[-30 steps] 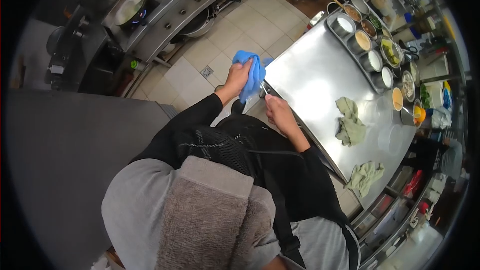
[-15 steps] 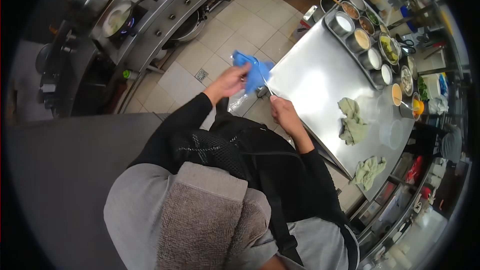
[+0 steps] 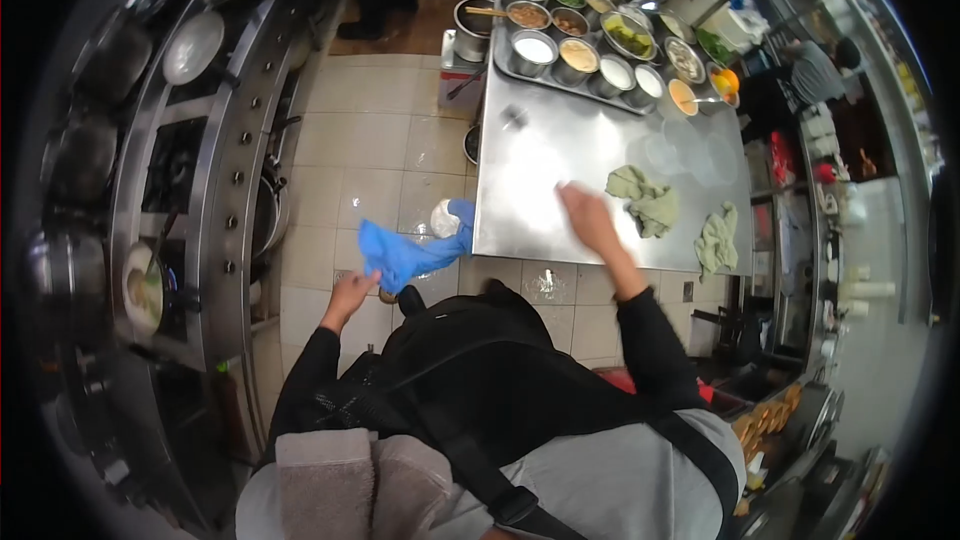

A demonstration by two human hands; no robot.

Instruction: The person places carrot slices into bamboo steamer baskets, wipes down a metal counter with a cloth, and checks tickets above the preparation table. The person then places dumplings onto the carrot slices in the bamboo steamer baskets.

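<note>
My left hand pinches one end of a blue cloth, which hangs over the tiled floor and trails toward the corner of the steel table. Over that table is my right hand, fingers curled together. Glare and blur hide what they hold, if anything. To its right lies a crumpled green cloth, not touching the hand. A second green cloth rests near the table's right end. Beside the blue cloth's far end shows a rounded white thing that I cannot name.
Along the table's far side stands a tray with several metal tubs of food. Clear round containers sit nearer. At left runs a stove with pans, including one with food. Another person's dark legs are at the back.
The view has turned and my hands have moved apart. My left hand still holds the blue cloth, while my right, which gripped a thin pale stick-like thing beside it, is now over the table.
</note>
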